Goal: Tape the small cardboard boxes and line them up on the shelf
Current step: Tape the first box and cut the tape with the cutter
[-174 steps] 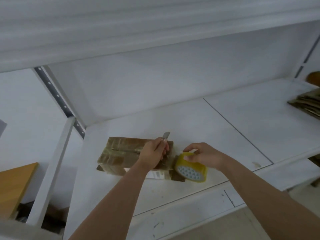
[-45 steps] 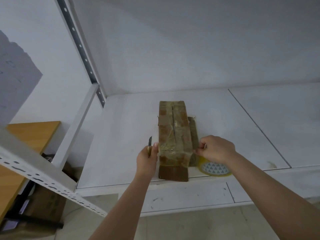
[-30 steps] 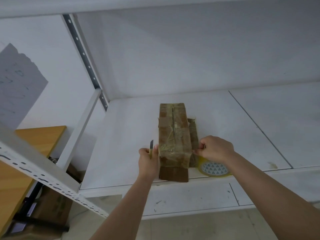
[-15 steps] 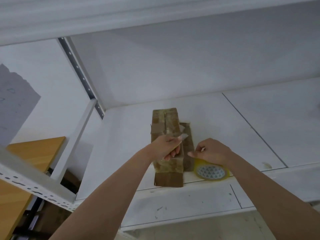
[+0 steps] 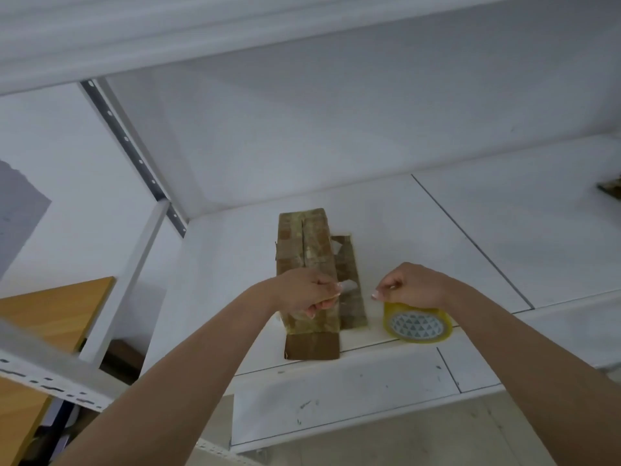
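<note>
A long cardboard box (image 5: 304,250) wrapped in clear tape lies end-on near the front edge of the white shelf (image 5: 453,237). A loose brown flap (image 5: 349,274) lies flat on the shelf along the box's right side. My left hand (image 5: 309,292) is over the near end of the box and grips a small cutter (image 5: 347,286), whose pale blade points right. My right hand (image 5: 410,285), fingers curled, holds the top of a yellow tape roll (image 5: 416,322). The roll stands on the shelf edge, a little to the right of the box and apart from it.
Flattened cardboard (image 5: 611,190) shows at the far right edge of the shelf. A perforated upright (image 5: 131,146) and a white post stand at the left. A wooden tabletop (image 5: 50,314) lies lower left, and an upper shelf (image 5: 201,35) hangs overhead.
My left hand has come from the box's left side over its top with the cutter. My right hand and the tape roll have shifted right, away from the box.
</note>
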`<act>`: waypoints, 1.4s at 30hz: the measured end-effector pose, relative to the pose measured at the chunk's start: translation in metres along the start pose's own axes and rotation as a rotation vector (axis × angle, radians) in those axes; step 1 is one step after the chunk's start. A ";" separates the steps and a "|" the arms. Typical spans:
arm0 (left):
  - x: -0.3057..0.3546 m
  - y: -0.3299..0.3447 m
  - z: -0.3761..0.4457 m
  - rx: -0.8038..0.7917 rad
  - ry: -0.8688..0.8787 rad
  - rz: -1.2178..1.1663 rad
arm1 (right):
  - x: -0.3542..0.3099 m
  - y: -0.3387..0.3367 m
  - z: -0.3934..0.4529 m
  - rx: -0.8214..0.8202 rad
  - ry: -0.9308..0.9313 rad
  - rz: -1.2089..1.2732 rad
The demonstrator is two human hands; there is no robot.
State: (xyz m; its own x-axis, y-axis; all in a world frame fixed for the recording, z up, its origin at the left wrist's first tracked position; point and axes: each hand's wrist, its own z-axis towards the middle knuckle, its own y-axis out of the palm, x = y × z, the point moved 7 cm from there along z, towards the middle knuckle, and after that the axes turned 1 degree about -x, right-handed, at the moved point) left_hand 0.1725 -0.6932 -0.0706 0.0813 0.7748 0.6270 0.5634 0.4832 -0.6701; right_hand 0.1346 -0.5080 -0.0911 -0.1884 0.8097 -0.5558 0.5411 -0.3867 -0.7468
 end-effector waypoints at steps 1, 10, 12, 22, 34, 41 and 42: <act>0.006 0.000 0.000 -0.021 -0.020 0.102 | 0.000 0.000 -0.002 0.008 -0.003 0.017; 0.038 0.010 0.015 -0.035 -0.298 0.647 | -0.006 -0.001 -0.010 0.159 0.010 -0.003; 0.034 0.006 0.013 -0.008 -0.309 0.646 | -0.002 -0.004 -0.014 0.171 0.021 0.032; -0.004 -0.020 -0.017 0.353 -0.291 -0.196 | 0.029 -0.009 -0.026 0.232 0.123 0.062; 0.022 -0.018 -0.006 0.604 -0.525 0.342 | 0.031 -0.010 -0.026 0.283 0.134 0.099; 0.019 -0.017 -0.012 0.603 -0.556 0.558 | 0.023 -0.029 -0.028 0.441 0.097 0.256; 0.020 -0.020 -0.013 0.604 -0.521 0.562 | 0.022 -0.033 -0.029 0.473 0.096 0.274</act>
State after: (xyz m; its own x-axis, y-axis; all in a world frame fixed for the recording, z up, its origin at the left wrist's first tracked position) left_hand 0.1739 -0.6926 -0.0399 -0.2465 0.9691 -0.0037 0.0255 0.0027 -0.9997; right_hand 0.1362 -0.4645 -0.0685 -0.0048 0.6800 -0.7332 0.1289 -0.7267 -0.6748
